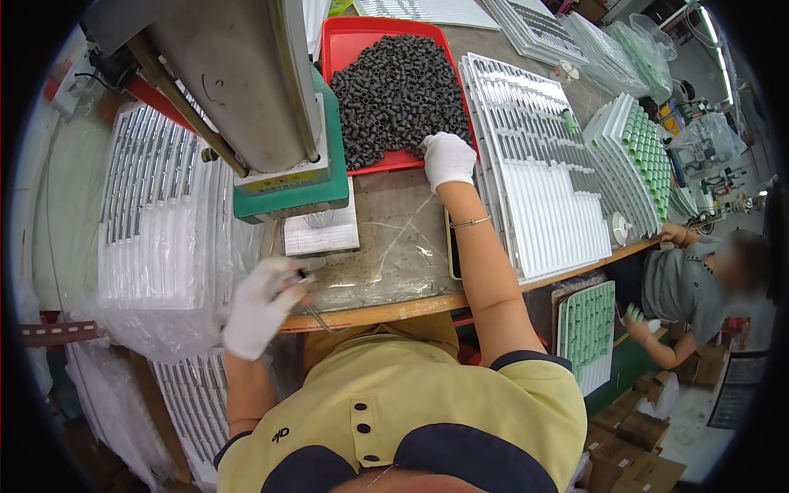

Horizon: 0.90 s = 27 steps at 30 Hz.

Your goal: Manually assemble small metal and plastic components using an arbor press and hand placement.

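Note:
My left hand (pixel 261 308), in a white glove, is closed around a slim shiny metal piece (pixel 316 315) with a dark end, just off the table's front edge; it is partly hidden and blurred. My right hand (pixel 449 161), also gloved in white, reaches the near right corner of a red tray (pixel 394 160). Its curled fingers touch a heap of small black tubular fittings (pixel 399 94); what they pinch is hidden. Between the hands stands a green-based press (pixel 292 195) with a metal block (pixel 322 233) beneath it.
White racks of shiny rods (pixel 152 189) lie left of the press under plastic. More stacked racks (pixel 542 214) stand right of the tray, beside racks of green pieces (pixel 645 156). A dark phone-like object (pixel 454 246) lies under my right forearm. Another person (pixel 686 283) sits at the right.

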Tool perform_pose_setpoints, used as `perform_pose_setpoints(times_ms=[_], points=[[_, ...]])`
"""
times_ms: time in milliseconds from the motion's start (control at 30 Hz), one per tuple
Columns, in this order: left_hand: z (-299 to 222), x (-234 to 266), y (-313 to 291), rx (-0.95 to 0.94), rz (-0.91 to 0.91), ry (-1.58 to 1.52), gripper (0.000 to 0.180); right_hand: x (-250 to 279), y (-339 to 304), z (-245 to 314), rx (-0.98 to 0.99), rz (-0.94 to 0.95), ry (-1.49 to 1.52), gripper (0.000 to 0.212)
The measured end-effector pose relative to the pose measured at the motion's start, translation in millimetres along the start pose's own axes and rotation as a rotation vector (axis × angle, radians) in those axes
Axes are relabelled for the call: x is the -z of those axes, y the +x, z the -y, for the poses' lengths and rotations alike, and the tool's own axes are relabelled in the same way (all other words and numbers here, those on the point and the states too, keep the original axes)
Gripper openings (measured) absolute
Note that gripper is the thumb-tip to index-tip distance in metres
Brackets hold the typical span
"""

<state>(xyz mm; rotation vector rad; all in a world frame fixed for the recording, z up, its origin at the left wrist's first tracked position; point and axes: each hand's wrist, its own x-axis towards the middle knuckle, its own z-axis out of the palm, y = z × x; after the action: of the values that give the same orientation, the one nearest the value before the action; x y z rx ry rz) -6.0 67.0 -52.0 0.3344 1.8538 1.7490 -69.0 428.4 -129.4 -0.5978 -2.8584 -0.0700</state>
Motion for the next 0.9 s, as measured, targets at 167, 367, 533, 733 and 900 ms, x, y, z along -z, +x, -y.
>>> perform_pose_setpoints(times_ms=[167, 367, 533, 733, 900], points=[[38.5, -45.9, 63.0, -0.185, -0.017, 0.403, 0.025, 53.1, -44.5, 1.2, -0.047, -0.031, 0.342, 0.017], [31.6, -85.8, 83.0, -0.277, -0.038, 0.418, 0.026, 103.3, -114.1, 3.4, 0.184, 0.047, 0.639, 0.017], [50.7, -103.9, 84.4, -0.449, -0.055, 0.41, 0.021, 111.4, -131.9, -4.8, 0.19, -0.017, 0.399, 0.015], [57.9, -124.6, 77.7, -0.652, -0.134, 0.653, 0.021, 125.6, -146.2, -8.6, 0.212, 0.164, 0.135, 0.012], [49.1, -143.9, 73.1, -0.612, 0.006, 0.603, 0.022, 120.5, -151.7, -19.0, 0.157, 0.275, 0.124, 0.015]])
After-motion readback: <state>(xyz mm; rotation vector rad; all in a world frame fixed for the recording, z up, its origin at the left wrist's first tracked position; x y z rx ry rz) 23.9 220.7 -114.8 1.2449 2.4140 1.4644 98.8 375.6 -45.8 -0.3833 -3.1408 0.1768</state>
